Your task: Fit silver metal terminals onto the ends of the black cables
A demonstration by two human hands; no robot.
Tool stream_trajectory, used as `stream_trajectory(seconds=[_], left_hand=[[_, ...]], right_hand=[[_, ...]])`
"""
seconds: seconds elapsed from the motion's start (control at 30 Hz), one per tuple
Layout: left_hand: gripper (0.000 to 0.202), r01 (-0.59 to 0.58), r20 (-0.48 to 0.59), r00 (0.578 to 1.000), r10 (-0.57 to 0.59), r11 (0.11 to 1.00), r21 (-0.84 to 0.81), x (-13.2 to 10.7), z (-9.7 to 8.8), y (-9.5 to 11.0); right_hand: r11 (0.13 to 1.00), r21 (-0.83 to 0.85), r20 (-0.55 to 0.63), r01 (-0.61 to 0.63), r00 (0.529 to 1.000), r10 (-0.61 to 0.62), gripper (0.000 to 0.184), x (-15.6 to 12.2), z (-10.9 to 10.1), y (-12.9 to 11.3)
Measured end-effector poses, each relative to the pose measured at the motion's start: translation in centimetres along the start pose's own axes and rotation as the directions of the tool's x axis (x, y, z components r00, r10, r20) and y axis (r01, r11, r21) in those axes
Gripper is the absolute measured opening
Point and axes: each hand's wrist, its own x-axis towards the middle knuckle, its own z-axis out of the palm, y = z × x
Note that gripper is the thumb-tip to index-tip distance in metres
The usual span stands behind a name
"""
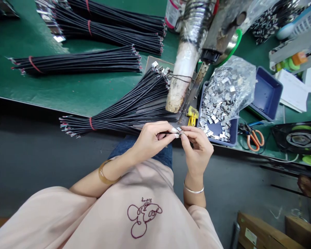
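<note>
My left hand is closed in a pinch on the end of a thin black cable just off the table's front edge. My right hand is closed too, its fingertips pinching a small silver metal clip held against that cable end. Both hands meet over my lap. A fanned bundle of black cables tied with a red band lies just behind my left hand. A blue tray holding a plastic bag of silver clips stands right behind my right hand.
More banded cable bundles lie on the green table at the back left. A wrapped machine head hangs over the middle. An empty blue tray, orange-handled scissors and a small fan sit at the right. Cardboard boxes stand on the floor.
</note>
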Motion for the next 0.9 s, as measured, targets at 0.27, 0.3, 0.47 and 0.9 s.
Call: stream_trajectory(seconds=[0.27, 0.3, 0.47, 0.9], left_hand=[[0.016, -0.242, 0.022, 0.968, 0.248, 0.914, 0.325, -0.6, 0.0, -0.2], [0.019, -0.295, 0.049, 0.952, 0.301, 0.867, 0.402, -0.7, 0.0, -0.2], [0.02, -0.4, 0.162, 0.914, 0.371, 0.763, 0.508, -1.6, -0.4, 0.3], [0.016, 0.44, 0.316, 0.892, -0.324, 0.784, -0.438, 0.0, -1.9, 0.2]], right_hand=[[0.929, -0.308, 0.071, 0.204, 0.979, -0.191, 0.014, -0.2, -0.6, -0.7], [0.935, -0.3, 0.076, 0.192, 0.981, -0.177, 0.014, -0.3, -0.6, -0.8], [0.998, 0.044, -0.001, -0.048, 0.999, 0.048, 0.006, -1.1, 0.2, -0.9], [0.993, -0.035, -0.203, 0.115, 0.972, -0.12, 0.012, -1.4, 1.8, -0.7]])
